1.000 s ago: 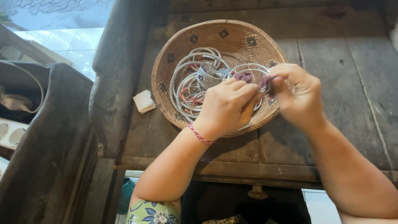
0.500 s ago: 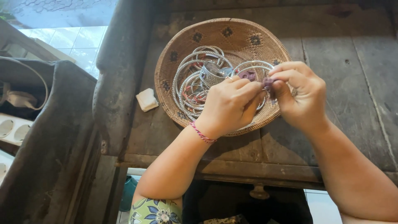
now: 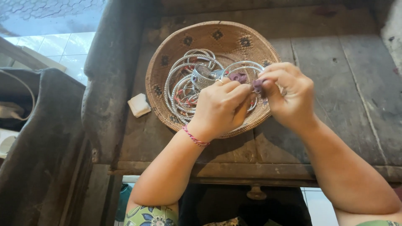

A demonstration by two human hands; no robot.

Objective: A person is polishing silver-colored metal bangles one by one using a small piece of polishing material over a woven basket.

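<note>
Purple piece [image 3: 256, 86] pinched between both hands' fingers, over the woven basket [image 3: 217, 35].

Left to right: small white block [image 3: 138, 104] on the surface [image 3: 356, 83], well left of the fingers. Silver wire rings [image 3: 188, 79] piled in the basket, just behind and left of the fingers. Left hand [image 3: 220, 106], red cord on wrist, fingers curled together, tips pressed on the purple piece. Right hand [image 3: 289, 94] fingers bunched, pinching the same piece from the right. A second purple bit [image 3: 238, 77] sits just above the left fingers on a ring. Looks like a fine wrapping or fitting step at a ring; what follows likely calls for a steady two-handed pinch and small twists.
</note>
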